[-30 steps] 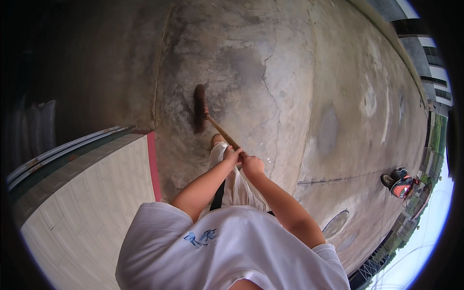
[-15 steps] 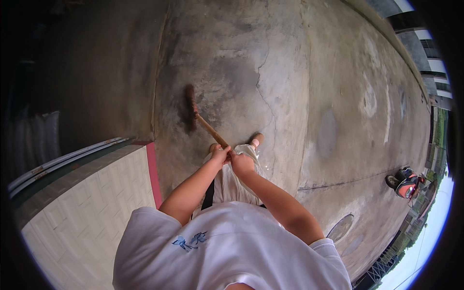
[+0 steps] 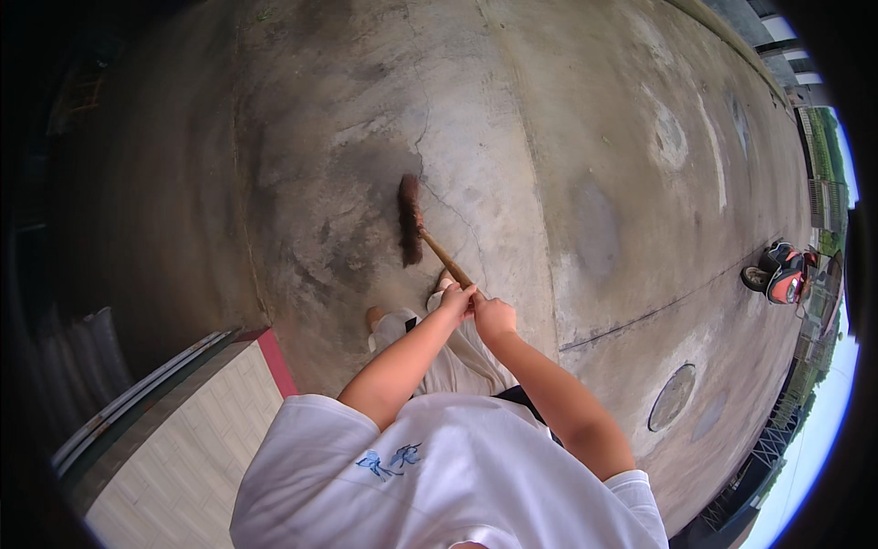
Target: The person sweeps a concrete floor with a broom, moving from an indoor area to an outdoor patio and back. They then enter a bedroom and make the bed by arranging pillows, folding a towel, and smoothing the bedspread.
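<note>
A broom (image 3: 411,220) with a dark reddish-brown bristle head and a wooden handle points away from me, its head at or just above the concrete floor. My left hand (image 3: 457,302) is closed round the handle. Right beside it, my right hand (image 3: 495,317) also grips the handle, nearer my body. The handle's near end is hidden by my hands. Just under the hands are my feet in brown shoes and my light trousers (image 3: 457,360).
A tiled low wall (image 3: 187,439) with a red edge stands at my near left, with metal rails along it. The concrete floor (image 3: 320,119) has cracks and stains. At the right are a round cover (image 3: 672,397) and a red-and-black motor scooter (image 3: 783,274).
The broom head and both hands have moved to the right. My feet have shifted, and the view has moved, with the wall now lower in the picture.
</note>
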